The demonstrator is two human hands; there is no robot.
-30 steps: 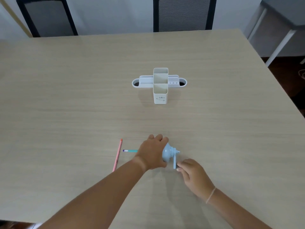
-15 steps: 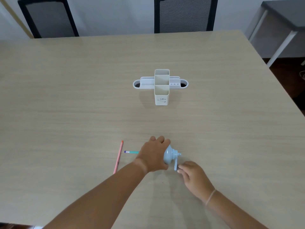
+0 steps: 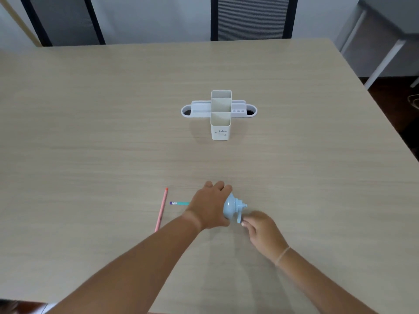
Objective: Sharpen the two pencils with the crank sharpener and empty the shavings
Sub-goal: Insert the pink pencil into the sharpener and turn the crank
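Observation:
A light blue crank sharpener point(image 3: 231, 208) stands on the wooden table point(image 3: 113, 132) near the front. My left hand point(image 3: 209, 206) is clamped over its body and hides most of it. A teal pencil point(image 3: 180, 203) sticks out to the left from under that hand, pointing into the sharpener. My right hand point(image 3: 263, 230) pinches the lower end of the crank handle point(image 3: 239, 217), which hangs downward. A pink pencil point(image 3: 161, 209) lies loose on the table left of the teal one, untouched.
A white desk organiser point(image 3: 221, 114) with tall square cups and low side trays stands mid-table, well beyond the hands. Two black chairs point(image 3: 250, 18) line the far edge. A grey side table point(image 3: 385, 30) stands at the right.
The crank handle has stayed low with my right hand on it, shifting only slightly. My left hand keeps its hold on the sharpener. Both pencils lie as before.

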